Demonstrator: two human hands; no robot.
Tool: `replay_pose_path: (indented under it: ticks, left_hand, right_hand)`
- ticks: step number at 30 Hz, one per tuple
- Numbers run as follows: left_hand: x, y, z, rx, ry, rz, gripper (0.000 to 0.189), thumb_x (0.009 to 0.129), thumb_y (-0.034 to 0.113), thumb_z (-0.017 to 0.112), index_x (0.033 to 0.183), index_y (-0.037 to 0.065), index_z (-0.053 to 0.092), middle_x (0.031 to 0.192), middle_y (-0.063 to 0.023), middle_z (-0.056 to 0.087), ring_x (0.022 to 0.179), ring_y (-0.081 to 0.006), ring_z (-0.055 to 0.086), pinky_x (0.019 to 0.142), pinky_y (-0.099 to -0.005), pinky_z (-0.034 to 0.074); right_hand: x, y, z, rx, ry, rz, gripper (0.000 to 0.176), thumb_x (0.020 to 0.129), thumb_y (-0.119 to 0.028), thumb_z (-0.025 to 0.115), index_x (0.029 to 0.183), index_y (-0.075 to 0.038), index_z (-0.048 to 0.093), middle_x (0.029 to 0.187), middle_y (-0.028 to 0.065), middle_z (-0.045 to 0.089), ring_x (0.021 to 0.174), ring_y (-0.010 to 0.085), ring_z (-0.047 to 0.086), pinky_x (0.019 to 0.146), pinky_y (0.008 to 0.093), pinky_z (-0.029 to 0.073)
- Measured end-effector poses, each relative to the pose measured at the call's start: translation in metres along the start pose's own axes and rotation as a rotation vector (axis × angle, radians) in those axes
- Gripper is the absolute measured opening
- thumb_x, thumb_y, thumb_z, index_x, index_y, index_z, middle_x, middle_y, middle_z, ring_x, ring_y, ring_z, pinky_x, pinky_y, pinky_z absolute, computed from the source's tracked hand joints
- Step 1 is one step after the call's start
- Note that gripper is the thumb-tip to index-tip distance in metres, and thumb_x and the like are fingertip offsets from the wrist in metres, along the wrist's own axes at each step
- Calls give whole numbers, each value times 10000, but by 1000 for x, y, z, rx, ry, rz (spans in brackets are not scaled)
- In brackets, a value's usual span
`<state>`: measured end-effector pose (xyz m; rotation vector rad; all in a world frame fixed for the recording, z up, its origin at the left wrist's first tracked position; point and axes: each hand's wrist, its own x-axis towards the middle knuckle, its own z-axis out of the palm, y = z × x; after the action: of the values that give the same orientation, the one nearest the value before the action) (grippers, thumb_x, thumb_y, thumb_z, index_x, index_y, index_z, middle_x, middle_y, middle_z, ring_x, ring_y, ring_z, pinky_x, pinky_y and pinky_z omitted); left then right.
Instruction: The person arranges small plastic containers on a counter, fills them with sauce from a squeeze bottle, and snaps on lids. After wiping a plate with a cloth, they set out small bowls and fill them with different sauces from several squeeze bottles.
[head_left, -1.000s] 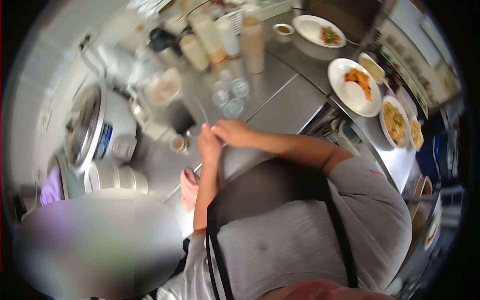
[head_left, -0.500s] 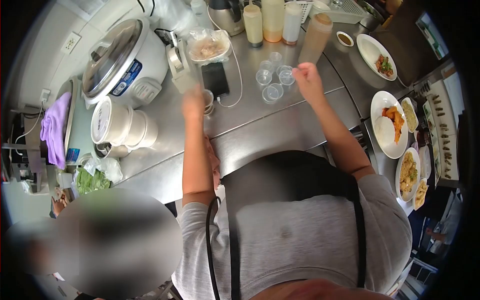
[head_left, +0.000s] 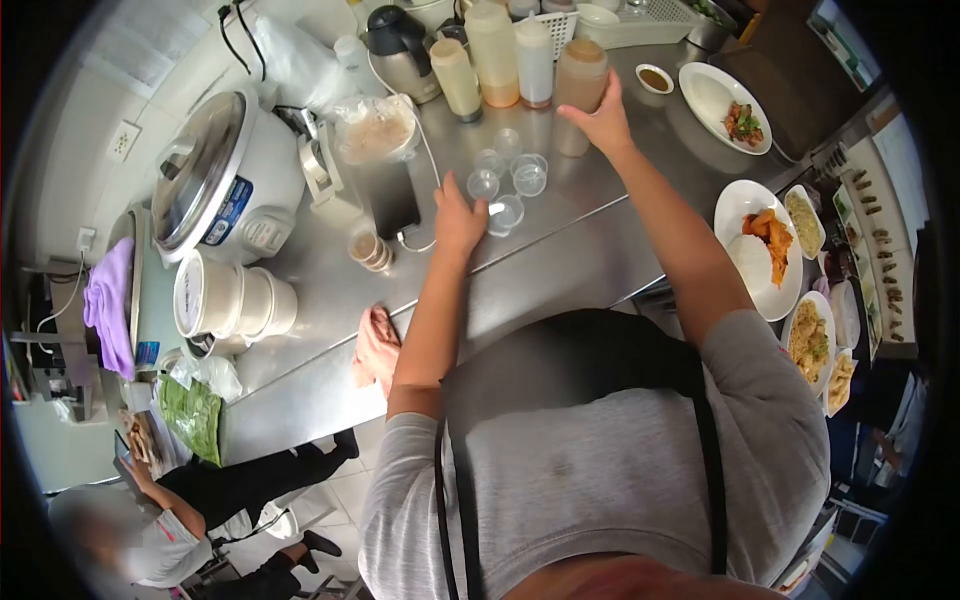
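My right hand (head_left: 602, 124) is wrapped around the lower part of a brown squeeze bottle (head_left: 580, 78) standing on the steel counter (head_left: 560, 255). My left hand (head_left: 457, 218) lies over the counter with fingers spread, touching a small clear plastic cup (head_left: 506, 213). Several more small clear cups (head_left: 513, 168) stand between my two hands. Other squeeze bottles (head_left: 493, 52) with pale and orange sauces stand in a row behind the cups.
A rice cooker (head_left: 222, 178), a stack of white tubs (head_left: 232, 300), a phone on a cable (head_left: 392, 198) and a pink cloth (head_left: 375, 345) are on the left. Plates of food (head_left: 757, 245) line the right side. Another person (head_left: 185, 510) crouches at lower left.
My right hand reached forward from above the cups and closed on the brown bottle. My left hand moved right from near the phone to the clear cups.
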<state>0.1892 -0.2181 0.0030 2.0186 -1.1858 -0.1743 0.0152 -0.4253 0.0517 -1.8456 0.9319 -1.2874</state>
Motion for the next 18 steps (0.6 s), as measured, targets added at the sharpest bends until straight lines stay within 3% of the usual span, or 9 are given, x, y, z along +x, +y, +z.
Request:
replay_pose_path:
  ticks: [3,6,7,10,11,14,18]
  left_hand:
    - [5,18,11,96,-13,-109,692,661,293,687,1174,-28,352,1072,-222,452,996,-374,475,829,-393,414]
    - [18,11,22,167,-86,-170,709,631,312,711,1161,-22,379,1069,-217,478,989,-360,488,829,-385,417]
    - [21,6,25,141,-93,-169,700,626,309,716,1150,-22,391,1050,-214,495,976,-355,497,824,-384,420]
    - [23,5,21,85,-127,-161,674,611,300,730,1118,-23,425,988,-207,540,920,-338,529,797,-377,432]
    - [23,6,19,76,-145,-152,666,607,296,733,1108,-25,434,964,-204,552,888,-331,542,781,-374,439]
    - [21,34,0,-41,-211,-125,618,599,258,744,1072,-20,461,906,-182,570,790,-292,571,704,-346,463]
    - [22,29,6,-384,-318,-180,533,676,140,706,1106,10,420,826,-137,575,659,-197,581,533,-279,463]
  right_hand:
    - [1,-26,-12,-157,-155,37,893,546,-228,771,1232,20,256,1215,192,374,1129,274,395,931,346,348]
    - [-13,-29,-2,-320,-11,-49,860,548,-211,747,1242,-33,271,1185,203,390,1089,321,418,928,382,359]
    - [-18,-32,1,-251,-2,-179,783,565,-156,713,1237,-85,317,1168,163,397,1093,320,403,916,397,358]
    - [-23,-45,-4,-569,-324,-447,753,558,-99,693,1230,-136,355,1147,112,416,1107,300,395,913,391,344]
    - [-26,-48,-6,-643,-362,-554,683,605,-53,640,1220,-204,385,1129,71,435,1067,265,427,911,379,322]
    - [-22,-48,-9,-849,-485,-775,570,648,-40,577,1173,-215,444,1111,70,462,1028,250,440,900,377,324]
    - [-15,-56,-9,-924,-491,-937,446,726,-80,483,1132,-265,473,1027,48,491,950,224,461,868,359,330]
